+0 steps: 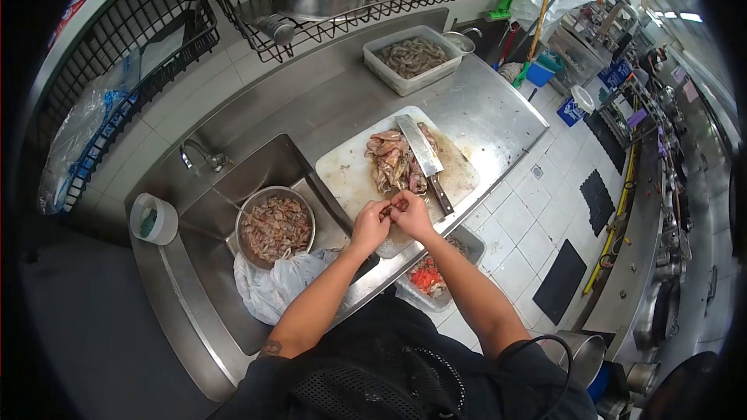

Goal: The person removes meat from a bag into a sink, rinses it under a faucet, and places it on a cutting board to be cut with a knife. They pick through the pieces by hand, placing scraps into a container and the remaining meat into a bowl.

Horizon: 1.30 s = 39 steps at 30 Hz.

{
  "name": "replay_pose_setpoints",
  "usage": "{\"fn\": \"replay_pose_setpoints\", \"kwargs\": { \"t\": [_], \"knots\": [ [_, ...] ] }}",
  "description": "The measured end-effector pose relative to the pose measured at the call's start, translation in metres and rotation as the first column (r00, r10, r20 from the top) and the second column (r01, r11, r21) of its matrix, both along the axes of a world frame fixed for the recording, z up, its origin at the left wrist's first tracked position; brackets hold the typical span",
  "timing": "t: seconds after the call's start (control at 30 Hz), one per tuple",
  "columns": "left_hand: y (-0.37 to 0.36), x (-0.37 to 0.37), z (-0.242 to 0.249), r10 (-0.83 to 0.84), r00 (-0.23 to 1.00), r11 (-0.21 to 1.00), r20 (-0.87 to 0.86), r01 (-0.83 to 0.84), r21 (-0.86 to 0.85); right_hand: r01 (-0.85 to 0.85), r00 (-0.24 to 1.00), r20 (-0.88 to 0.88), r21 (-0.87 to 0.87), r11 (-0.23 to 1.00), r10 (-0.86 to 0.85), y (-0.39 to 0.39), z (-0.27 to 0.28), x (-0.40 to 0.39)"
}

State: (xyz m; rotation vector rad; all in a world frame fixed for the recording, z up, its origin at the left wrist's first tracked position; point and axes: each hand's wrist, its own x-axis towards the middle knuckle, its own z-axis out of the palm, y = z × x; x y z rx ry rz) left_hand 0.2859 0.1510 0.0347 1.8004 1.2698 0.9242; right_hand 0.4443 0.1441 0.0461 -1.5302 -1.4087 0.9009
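Over the near edge of the white cutting board (341, 162), my left hand (372, 222) and my right hand (412, 215) meet, fingers pinched together. Between them is a small, dark, wet piece of squid, mostly covered by the fingertips. Just beyond my hands lies a heap of pinkish-brown squid (389, 157). A cleaver (420, 146) rests across the right side of the heap, its dark handle (441, 196) pointing toward me. In the sink to the left, a round metal bowl (311, 227) holds many squid pieces.
A tub of grey shrimp (412, 54) stands at the back of the steel counter (502, 101). White plastic bags (276, 288) sit in the sink (268, 159) under the faucet (204, 157). Below the counter's front edge, a bin holds red and pale scraps (429, 276). Wire shelves (233, 8) hang above.
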Motion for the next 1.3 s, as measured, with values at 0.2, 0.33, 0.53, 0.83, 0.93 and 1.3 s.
{"fn": "replay_pose_setpoints", "kwargs": {
  "t": [0.2,0.33,0.53,0.83,0.93,1.3],
  "knots": [
    [0.002,0.014,0.004,-0.034,0.935,0.96,0.354,0.129,-0.25,0.061,0.86,-0.484,-0.219,0.974,-0.163,-0.016,-0.001,0.021],
    [-0.003,0.01,0.015,0.003,0.832,0.883,0.554,0.258,-0.392,-0.013,0.779,-0.599,-0.311,0.95,-0.185,-0.022,0.01,0.02],
    [0.011,0.014,0.025,-0.023,0.859,0.861,0.512,0.278,-0.427,-0.136,0.547,-0.818,-0.294,0.946,-0.176,-0.019,0.013,0.031],
    [0.024,0.031,0.019,0.061,0.923,0.9,0.381,0.115,-0.421,-0.001,0.632,-0.736,-0.314,0.949,-0.242,-0.023,0.0,0.042],
    [0.024,0.031,0.013,0.156,0.893,0.881,0.423,0.068,-0.468,0.024,0.702,-0.674,-0.3,0.954,-0.23,-0.023,-0.004,0.042],
    [0.021,-0.013,0.057,0.352,0.754,0.731,0.555,0.149,-0.666,0.056,0.857,-0.472,-0.316,0.947,-0.208,-0.017,-0.007,0.038]
  ]
}}
